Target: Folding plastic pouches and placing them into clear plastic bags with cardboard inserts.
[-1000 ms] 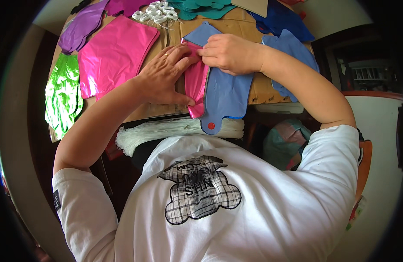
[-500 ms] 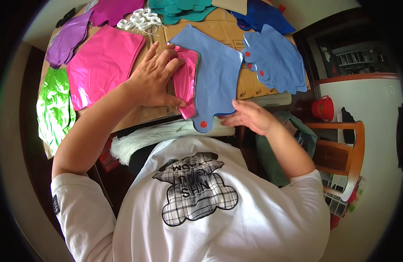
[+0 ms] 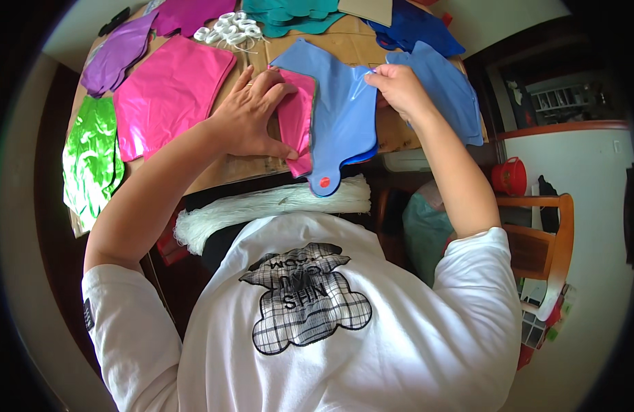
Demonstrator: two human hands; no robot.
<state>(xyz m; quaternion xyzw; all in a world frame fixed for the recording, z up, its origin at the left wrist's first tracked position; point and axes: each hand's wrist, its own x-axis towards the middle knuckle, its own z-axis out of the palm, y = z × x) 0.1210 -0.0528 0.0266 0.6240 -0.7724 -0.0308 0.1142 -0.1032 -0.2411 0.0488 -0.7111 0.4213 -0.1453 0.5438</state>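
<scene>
Plainly, in the head view, the left hand (image 3: 252,117) lies flat just above the middle of the frame, fingers spread and pressing on a folded pink foil balloon (image 3: 296,123), thumb hooked along its lower edge. To its right, the right hand (image 3: 396,89) pinches the top edge of a light blue foil balloon (image 3: 341,120) between thumb and fingertips, the other fingers curled; that balloon hangs down the middle of the frame, its neck with a red dot near the cardboard's front edge. Both balloons rest on a cardboard sheet (image 3: 358,48) covering the table.

Around them, a bigger pink balloon (image 3: 169,93) lies at upper left, a purple one (image 3: 118,51) above it, a green one (image 3: 90,158) at far left, white plastic rings (image 3: 231,27) at top centre, teal pieces (image 3: 289,10) beside those, and more blue balloons (image 3: 451,89) at upper right. A bundle of white strings (image 3: 276,206) lies below the table edge.

As a judgement, the slick foil could slide out of the pinch if the grip is only at the very edge. The pink balloon might unfold should the flat hand ease. The blue neck overhangs the edge, so it may drag down and snag the strings.
</scene>
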